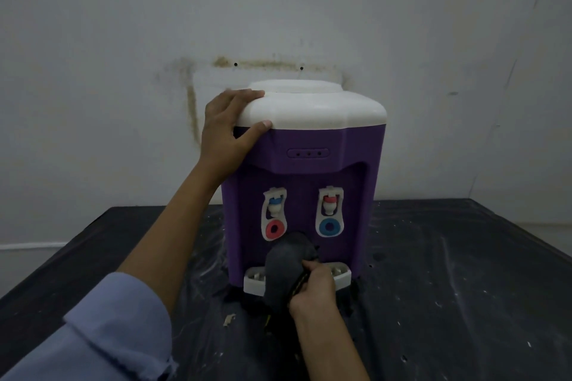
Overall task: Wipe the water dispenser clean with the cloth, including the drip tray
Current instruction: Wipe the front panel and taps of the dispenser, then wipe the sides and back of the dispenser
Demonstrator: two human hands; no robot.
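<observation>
Head view: at centre frame the purple water dispenser (309, 164) stands on the dark counter (464, 288). The left grip (229, 124) clasps its white top corner. Low centre, the right grip (312, 291) bunches the dark cloth (288, 266) over the drip tray (253, 280). The shell looks stiff, light and smooth, so it may slide; bracing the top suits. The soft cloth wads easily.
</observation>
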